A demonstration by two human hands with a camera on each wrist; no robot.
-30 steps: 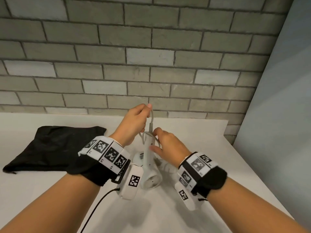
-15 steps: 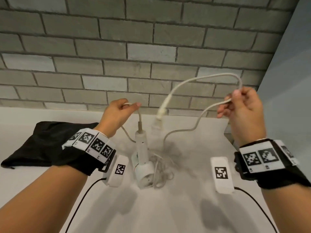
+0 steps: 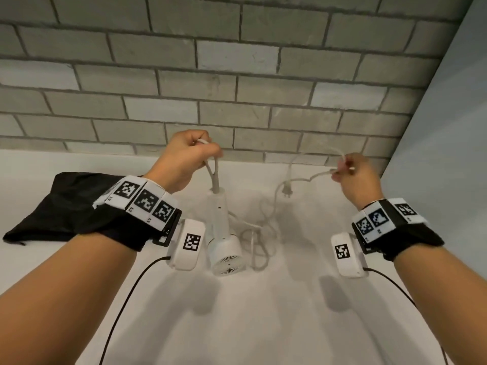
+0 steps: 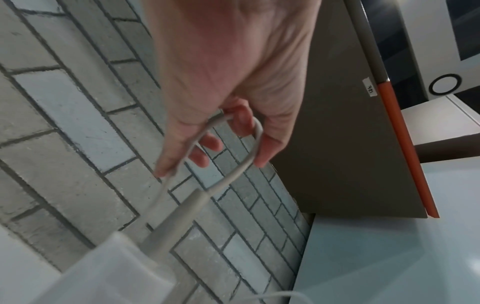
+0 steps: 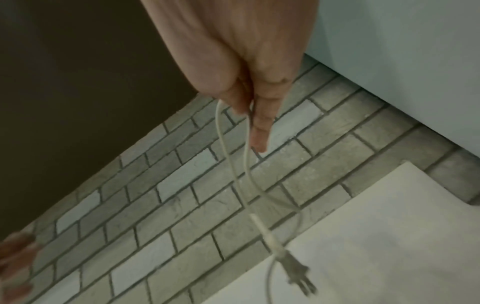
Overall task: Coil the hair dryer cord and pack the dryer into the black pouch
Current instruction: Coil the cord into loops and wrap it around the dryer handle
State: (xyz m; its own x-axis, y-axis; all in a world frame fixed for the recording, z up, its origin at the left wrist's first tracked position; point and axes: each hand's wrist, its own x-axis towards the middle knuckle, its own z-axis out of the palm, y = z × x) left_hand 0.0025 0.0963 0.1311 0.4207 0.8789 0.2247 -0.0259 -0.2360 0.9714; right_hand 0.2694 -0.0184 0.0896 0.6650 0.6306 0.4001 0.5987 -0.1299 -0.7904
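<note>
The white hair dryer (image 3: 222, 233) lies on the white table (image 3: 263, 312), fan end toward me, handle pointing at the wall. My left hand (image 3: 189, 151) grips a small loop of the pale cord (image 4: 226, 144) just above the handle's strain relief (image 4: 179, 216). My right hand (image 3: 353, 172) pinches the cord (image 5: 246, 156) farther along, raised at the right. The plug (image 3: 286, 189) dangles below it, its prongs (image 5: 298, 275) over the table. Loose cord (image 3: 259, 233) lies tangled beside the dryer. The black pouch (image 3: 60, 206) lies flat at the left, partly behind my left wrist.
A grey brick wall (image 3: 237, 88) rises straight behind the table. A pale blue panel (image 3: 448, 154) closes off the right side. Black cables (image 3: 123, 306) run from the wrist cameras across the near table.
My right hand has come down and a little inward with the cord, and the plug has dropped close to the table. My left hand has closed round a small loop above the handle.
</note>
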